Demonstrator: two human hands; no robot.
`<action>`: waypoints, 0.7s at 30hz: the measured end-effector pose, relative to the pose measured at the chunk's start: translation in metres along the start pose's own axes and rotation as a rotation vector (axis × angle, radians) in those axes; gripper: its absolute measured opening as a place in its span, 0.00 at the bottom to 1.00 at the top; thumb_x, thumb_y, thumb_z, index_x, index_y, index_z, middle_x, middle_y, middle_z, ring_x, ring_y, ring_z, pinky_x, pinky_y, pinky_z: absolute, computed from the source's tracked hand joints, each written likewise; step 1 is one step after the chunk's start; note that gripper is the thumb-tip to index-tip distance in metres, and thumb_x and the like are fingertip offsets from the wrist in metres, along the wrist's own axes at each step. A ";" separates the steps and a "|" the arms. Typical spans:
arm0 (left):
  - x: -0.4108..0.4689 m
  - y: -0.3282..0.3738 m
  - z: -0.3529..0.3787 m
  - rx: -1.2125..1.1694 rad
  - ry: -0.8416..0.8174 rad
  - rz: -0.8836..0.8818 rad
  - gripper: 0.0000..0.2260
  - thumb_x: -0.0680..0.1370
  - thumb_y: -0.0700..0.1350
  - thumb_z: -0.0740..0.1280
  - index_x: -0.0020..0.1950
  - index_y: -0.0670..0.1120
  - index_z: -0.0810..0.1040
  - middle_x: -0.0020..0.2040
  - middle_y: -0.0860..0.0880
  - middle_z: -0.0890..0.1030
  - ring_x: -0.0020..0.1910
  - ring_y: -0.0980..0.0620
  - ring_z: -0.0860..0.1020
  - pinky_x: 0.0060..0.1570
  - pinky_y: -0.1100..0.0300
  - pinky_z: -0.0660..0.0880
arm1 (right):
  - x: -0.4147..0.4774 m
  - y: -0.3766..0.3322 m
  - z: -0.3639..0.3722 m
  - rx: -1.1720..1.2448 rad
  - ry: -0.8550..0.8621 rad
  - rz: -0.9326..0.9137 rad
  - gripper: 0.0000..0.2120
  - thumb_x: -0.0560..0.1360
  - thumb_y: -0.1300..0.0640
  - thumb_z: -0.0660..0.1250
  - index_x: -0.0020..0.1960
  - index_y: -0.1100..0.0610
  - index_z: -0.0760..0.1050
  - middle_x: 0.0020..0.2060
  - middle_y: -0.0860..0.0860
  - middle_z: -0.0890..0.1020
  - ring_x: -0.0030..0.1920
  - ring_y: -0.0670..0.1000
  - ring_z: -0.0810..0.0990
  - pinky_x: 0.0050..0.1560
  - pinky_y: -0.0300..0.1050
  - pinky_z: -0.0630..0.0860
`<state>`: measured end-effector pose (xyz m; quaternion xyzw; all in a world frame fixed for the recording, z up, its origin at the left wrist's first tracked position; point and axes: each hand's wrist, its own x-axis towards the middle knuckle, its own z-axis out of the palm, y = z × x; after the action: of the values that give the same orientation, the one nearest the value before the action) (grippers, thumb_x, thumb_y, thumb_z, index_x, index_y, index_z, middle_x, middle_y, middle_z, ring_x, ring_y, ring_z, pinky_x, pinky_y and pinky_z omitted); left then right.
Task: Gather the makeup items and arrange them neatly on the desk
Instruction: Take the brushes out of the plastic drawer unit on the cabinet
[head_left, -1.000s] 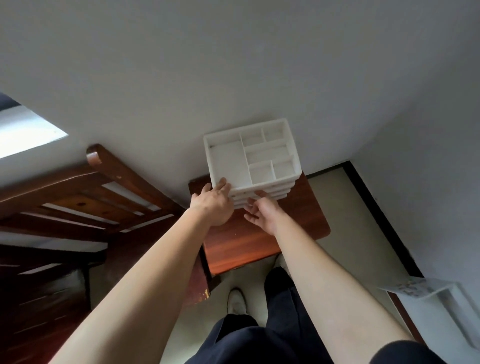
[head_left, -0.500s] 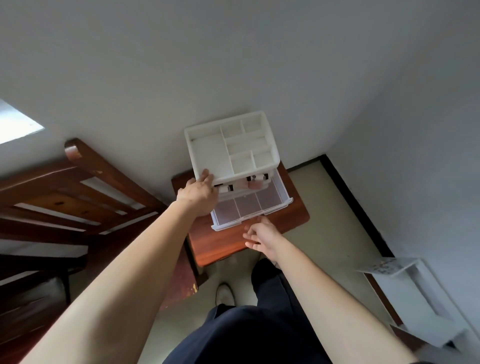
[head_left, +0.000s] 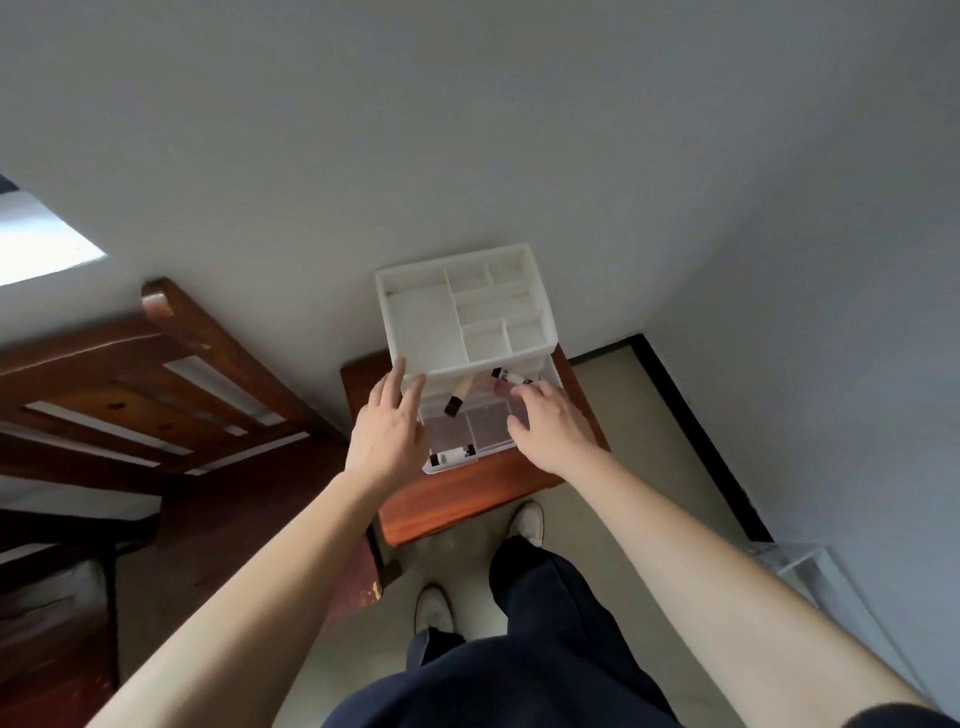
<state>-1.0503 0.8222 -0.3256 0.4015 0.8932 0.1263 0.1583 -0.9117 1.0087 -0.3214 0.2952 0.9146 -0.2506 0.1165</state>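
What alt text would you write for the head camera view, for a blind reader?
Seen from above, a person's left hand and right hand reach over the open clear drawer of a white organizer on a wooden table. A few small makeup tubes lie in the drawer.

The drawer organizer (head_left: 462, 312) stands at the back of a small table (head_left: 467, 499), against the wall. One drawer (head_left: 493, 434) juts out in front of the organizer. In it, one tube (head_left: 451, 456) lies at the front left corner. Another tube (head_left: 511, 375) lies at the back right, just under the organizer's front edge. A third tube (head_left: 460, 397) lies tilted between them. The left hand (head_left: 387, 431) is at the drawer's left side and the right hand (head_left: 550, 426) is over its right side. A bed frame (head_left: 171, 364) stands left of the organizer.
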 end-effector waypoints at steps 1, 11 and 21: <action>-0.003 0.001 0.002 0.001 0.026 -0.003 0.28 0.71 0.37 0.66 0.71 0.41 0.69 0.73 0.36 0.65 0.67 0.34 0.69 0.55 0.42 0.76 | 0.008 -0.001 0.001 -0.062 -0.029 -0.011 0.25 0.80 0.48 0.61 0.75 0.54 0.63 0.72 0.54 0.66 0.72 0.56 0.66 0.67 0.54 0.71; -0.006 0.008 0.011 0.207 -0.062 0.186 0.09 0.70 0.43 0.67 0.49 0.43 0.78 0.46 0.45 0.77 0.43 0.41 0.75 0.39 0.51 0.73 | 0.056 -0.015 0.019 -0.323 -0.060 0.005 0.23 0.76 0.56 0.68 0.68 0.60 0.65 0.60 0.58 0.74 0.58 0.60 0.75 0.55 0.53 0.76; 0.035 0.034 0.008 0.338 -0.443 0.171 0.26 0.77 0.49 0.66 0.73 0.47 0.64 0.71 0.40 0.59 0.62 0.40 0.71 0.60 0.48 0.72 | 0.055 -0.005 -0.004 -0.342 -0.299 0.044 0.22 0.78 0.53 0.62 0.70 0.59 0.63 0.64 0.59 0.75 0.61 0.61 0.77 0.50 0.51 0.72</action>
<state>-1.0466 0.8715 -0.3271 0.5136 0.8082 -0.1022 0.2694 -0.9585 1.0337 -0.3364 0.2504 0.9097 -0.1302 0.3046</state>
